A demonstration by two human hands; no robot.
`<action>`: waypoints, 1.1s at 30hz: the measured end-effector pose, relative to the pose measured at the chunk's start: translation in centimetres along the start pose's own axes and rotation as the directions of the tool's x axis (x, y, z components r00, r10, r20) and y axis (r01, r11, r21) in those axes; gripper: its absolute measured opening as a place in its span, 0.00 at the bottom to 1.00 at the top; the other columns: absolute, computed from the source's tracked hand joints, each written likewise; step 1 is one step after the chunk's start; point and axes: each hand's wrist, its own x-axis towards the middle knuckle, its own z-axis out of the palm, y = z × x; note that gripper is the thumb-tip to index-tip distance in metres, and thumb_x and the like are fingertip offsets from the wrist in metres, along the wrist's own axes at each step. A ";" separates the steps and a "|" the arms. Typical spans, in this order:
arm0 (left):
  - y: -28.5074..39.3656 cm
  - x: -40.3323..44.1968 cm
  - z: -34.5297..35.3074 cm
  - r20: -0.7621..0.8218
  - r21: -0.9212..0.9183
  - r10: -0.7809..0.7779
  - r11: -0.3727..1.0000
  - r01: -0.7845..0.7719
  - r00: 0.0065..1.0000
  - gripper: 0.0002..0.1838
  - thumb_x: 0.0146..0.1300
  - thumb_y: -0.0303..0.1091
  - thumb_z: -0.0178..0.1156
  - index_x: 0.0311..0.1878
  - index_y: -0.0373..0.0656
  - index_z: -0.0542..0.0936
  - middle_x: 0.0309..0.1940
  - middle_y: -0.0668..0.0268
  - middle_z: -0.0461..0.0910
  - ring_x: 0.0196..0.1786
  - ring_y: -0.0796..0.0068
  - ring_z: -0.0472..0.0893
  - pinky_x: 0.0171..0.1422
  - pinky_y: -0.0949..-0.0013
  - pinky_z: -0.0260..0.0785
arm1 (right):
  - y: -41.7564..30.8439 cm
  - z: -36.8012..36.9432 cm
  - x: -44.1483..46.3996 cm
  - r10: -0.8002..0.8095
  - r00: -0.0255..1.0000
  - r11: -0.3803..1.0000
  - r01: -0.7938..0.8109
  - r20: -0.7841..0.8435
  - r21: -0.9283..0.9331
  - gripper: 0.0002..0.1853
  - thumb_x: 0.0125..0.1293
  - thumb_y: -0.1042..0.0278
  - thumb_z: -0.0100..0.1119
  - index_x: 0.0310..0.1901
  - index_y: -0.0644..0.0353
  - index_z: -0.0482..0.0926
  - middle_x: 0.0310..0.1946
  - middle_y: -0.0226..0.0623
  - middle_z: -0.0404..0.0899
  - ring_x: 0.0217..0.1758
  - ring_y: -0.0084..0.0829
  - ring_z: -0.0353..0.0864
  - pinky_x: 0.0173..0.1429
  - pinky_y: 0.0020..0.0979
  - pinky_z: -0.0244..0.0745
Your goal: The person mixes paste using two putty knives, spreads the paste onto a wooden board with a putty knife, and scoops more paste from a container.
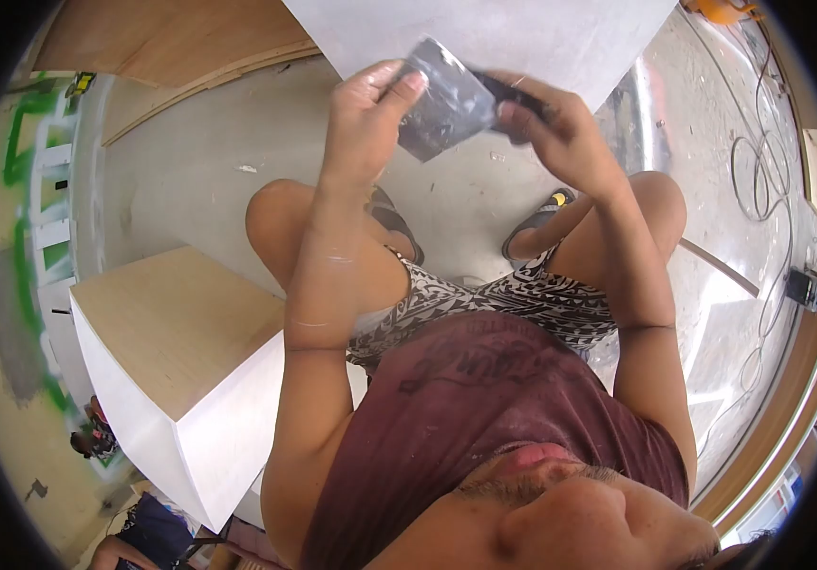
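Observation:
A dark grey, flat rectangular piece (446, 103), smeared with whitish marks, is held up in front of a large white panel. My left hand (370, 104) pinches its left edge, with the thumb on the near face. On the other side my right hand (546, 123) grips a dark, narrow thing (513, 98) that touches or overlaps the piece's right edge; motion blurs it, and I cannot make out what it is. Both hands are above the floor, between and beyond my knees.
The white panel (494, 28) stands ahead. A box with a wooden top (180, 323) and white sides is at the left. Cables (760, 180) lie on the floor at the right, near a thin strip (720, 268). Another person's leg (119, 553) shows at the lower left.

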 end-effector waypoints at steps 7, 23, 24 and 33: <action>-2.4 0.3 2.1 -0.040 -0.356 -0.069 0.933 0.051 0.997 0.10 0.74 0.27 0.58 0.52 0.30 0.81 0.45 0.64 0.85 0.46 0.80 0.80 0.55 0.74 0.71 | 1.4 1.3 0.2 0.100 0.937 0.879 0.074 -0.335 0.471 0.12 0.74 0.61 0.65 0.43 0.64 0.81 0.29 0.23 0.77 0.29 0.15 0.69 0.33 0.21 0.63; -1.0 -0.4 0.8 0.004 0.284 0.055 0.957 -0.054 0.998 0.12 0.72 0.30 0.63 0.51 0.30 0.83 0.37 0.68 0.84 0.38 0.84 0.78 0.44 0.75 0.73 | 1.0 1.1 -0.5 0.040 0.997 0.996 -0.045 0.063 0.077 0.18 0.76 0.72 0.59 0.64 0.66 0.78 0.40 0.28 0.83 0.42 0.18 0.76 0.51 0.24 0.76; 0.0 -0.7 0.8 0.053 0.364 0.040 0.930 -0.057 0.998 0.13 0.73 0.31 0.63 0.52 0.30 0.83 0.39 0.67 0.84 0.40 0.83 0.78 0.46 0.76 0.73 | 0.7 1.1 -0.6 0.100 0.990 0.993 -0.105 0.096 0.047 0.18 0.76 0.72 0.59 0.64 0.66 0.78 0.41 0.29 0.84 0.43 0.19 0.77 0.51 0.25 0.77; -2.3 0.4 1.6 -0.049 -0.308 -0.050 0.951 0.033 0.998 0.12 0.73 0.27 0.61 0.53 0.28 0.82 0.44 0.64 0.85 0.46 0.81 0.80 0.54 0.74 0.72 | 2.5 1.7 0.2 0.076 0.958 0.879 0.067 -0.276 0.473 0.11 0.75 0.67 0.63 0.50 0.67 0.81 0.33 0.26 0.82 0.37 0.16 0.74 0.41 0.23 0.71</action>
